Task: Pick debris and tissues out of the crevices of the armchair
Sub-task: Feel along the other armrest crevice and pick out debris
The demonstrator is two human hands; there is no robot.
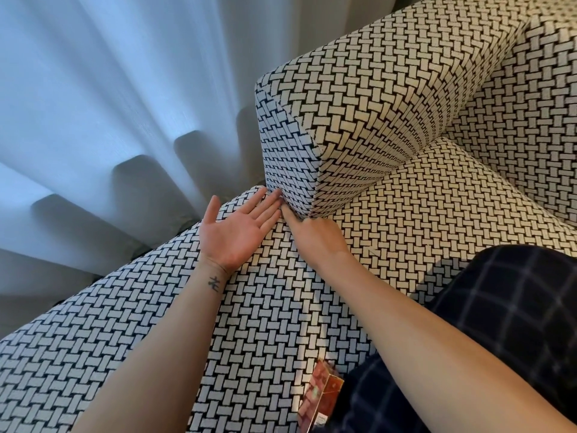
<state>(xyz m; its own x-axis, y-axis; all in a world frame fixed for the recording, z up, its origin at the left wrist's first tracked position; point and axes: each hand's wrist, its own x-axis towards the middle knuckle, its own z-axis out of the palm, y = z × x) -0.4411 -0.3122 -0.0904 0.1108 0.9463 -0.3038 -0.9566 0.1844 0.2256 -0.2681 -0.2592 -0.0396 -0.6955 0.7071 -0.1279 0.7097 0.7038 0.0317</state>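
The left hand (pixel 240 229) is lying palm up on the armchair (pixel 156 339), its grip fully open and holding nothing. Its straight fingertips are touching the bottom edge of the armrest (pixel 359 98) at its front corner. It is probably waiting there as a tray for whatever comes out.

The right hand (pixel 321 235) is reaching in beside it, knuckles up. Its forefinger is pointing into the crevice (pixel 283 210) where the armrest's front corner is meeting the upholstery below, seemingly to feel for or hook out anything lodged inside. The other fingers are tucked out of sight, so I cannot tell how far that grip is closed or whether it has anything.

No tissue or debris is showing, and any there is lying hidden down in that seam.

A red patterned packet (pixel 321 392) is sitting at the armchair's near edge against dark checked cloth (pixel 515 323), its print too small to read. A small dark tattoo (pixel 214 283) is showing on the left wrist, and I cannot read it with confidence.
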